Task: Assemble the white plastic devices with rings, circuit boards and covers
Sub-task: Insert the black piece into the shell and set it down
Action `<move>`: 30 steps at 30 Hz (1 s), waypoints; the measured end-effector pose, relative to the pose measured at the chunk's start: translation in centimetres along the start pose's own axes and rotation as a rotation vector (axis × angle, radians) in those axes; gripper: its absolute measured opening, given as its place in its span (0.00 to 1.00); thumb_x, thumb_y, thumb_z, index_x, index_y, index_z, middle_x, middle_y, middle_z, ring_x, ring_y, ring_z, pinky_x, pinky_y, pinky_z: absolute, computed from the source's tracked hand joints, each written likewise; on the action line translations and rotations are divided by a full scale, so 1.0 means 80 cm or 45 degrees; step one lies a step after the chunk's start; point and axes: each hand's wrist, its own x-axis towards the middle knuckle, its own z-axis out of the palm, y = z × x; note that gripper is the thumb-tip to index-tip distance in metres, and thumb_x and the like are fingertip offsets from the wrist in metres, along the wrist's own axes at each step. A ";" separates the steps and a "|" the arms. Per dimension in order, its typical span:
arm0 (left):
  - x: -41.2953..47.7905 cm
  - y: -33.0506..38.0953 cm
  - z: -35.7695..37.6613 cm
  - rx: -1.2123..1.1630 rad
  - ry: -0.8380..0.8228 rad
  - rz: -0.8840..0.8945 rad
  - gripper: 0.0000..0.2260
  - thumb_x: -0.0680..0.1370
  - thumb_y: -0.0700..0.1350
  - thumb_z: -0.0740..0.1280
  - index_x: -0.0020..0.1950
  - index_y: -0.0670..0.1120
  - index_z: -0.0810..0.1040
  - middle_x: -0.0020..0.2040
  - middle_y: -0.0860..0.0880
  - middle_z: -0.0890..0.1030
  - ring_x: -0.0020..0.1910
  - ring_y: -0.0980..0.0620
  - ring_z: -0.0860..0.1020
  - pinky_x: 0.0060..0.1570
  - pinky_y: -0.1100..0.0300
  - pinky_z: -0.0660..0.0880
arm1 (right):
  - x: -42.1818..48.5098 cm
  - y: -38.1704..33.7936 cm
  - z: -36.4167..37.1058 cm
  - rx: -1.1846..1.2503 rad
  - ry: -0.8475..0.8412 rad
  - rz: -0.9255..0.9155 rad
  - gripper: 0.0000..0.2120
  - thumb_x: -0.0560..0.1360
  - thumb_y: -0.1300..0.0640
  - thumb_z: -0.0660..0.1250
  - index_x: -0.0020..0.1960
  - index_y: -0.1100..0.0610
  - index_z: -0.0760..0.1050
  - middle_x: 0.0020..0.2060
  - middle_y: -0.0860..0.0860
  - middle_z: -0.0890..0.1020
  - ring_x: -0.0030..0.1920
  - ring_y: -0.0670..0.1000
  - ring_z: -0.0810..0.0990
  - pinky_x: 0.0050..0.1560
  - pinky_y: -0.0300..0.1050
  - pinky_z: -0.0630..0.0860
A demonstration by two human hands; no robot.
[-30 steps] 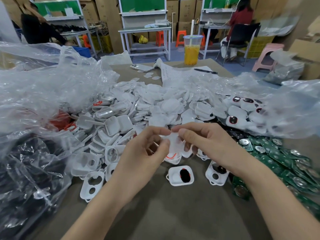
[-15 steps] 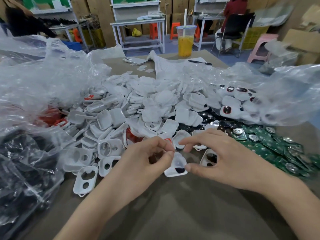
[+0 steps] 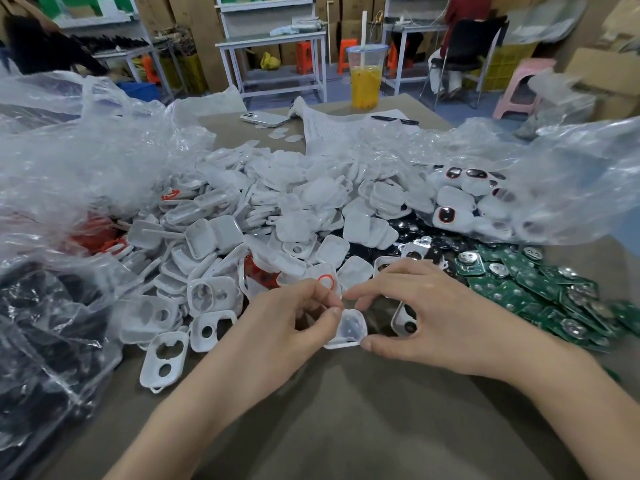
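The left hand [image 3: 294, 323] pinches the left rim of a white shell [image 3: 350, 329], and the right hand [image 3: 426, 313] grips its right side, thumb at the lower corner. Just beyond the shell lies a red ring [image 3: 325, 282], then a heap of white covers [image 3: 304, 202]. Green circuit boards [image 3: 540, 289] spread right of the shell, and an orange drink [image 3: 366, 77] stands far beyond.
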 end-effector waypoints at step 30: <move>-0.003 0.003 0.005 0.209 -0.016 0.061 0.08 0.75 0.63 0.61 0.50 0.65 0.76 0.44 0.66 0.81 0.40 0.60 0.79 0.42 0.57 0.77 | 0.000 0.007 0.007 0.006 0.017 -0.094 0.10 0.74 0.34 0.65 0.52 0.34 0.78 0.52 0.32 0.77 0.63 0.40 0.70 0.67 0.47 0.66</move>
